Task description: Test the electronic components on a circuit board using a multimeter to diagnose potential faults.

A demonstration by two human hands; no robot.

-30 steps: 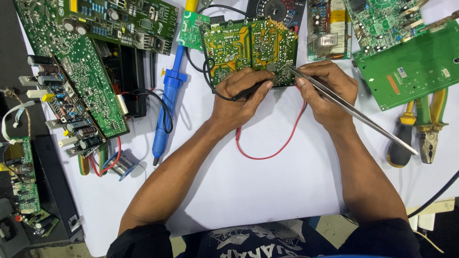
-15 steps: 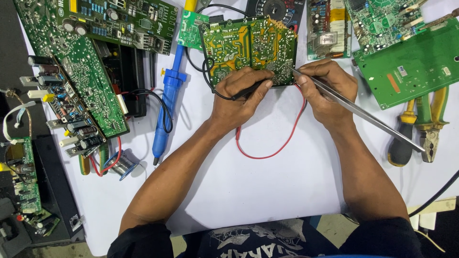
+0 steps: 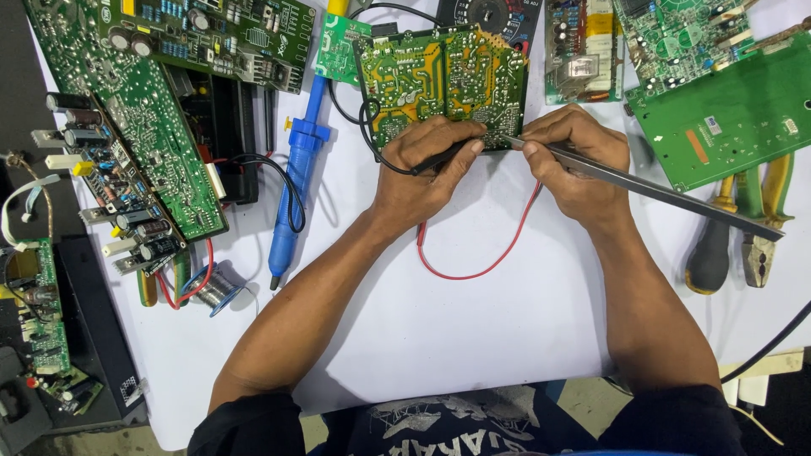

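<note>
**Two hands at the edge of a solder-side circuit board**

Almost nothing has moved since a second ago: both hands sit at the same near edge of the board, the metal tweezers lie at the same slant, and the red lead keeps its loop on the table.

That circuit board (image 3: 443,80) lies solder side up, green and yellow, on the white table (image 3: 473,338), near its far edge and between the two hands. It looks light and rigid, but the solder joints and fine tracks are easily scratched, so I judge it best held by its bare edges rather than by the face. The left hand (image 3: 422,169) rests against the board's near edge, fingers closed around a black probe (image 3: 443,156) whose tip points toward the board. The right hand (image 3: 574,160) pinches the long metal tweezers (image 3: 659,190) between thumb and fingers, the tip at the board's near right corner; whether it grips anything there is too small to tell.

A red wire (image 3: 481,266) curls on the table beneath the hands, and a black lead (image 3: 367,127) arcs round the board's left edge. Behind the board sits a dark meter (image 3: 498,13), partly cut off. To the left lie a blue desoldering pump (image 3: 296,169), a spool of solder (image 3: 215,289) and a long green board (image 3: 127,127) with capacitors. To the right are another green board (image 3: 726,114), a screwdriver (image 3: 710,257) and pliers (image 3: 764,228).
</note>
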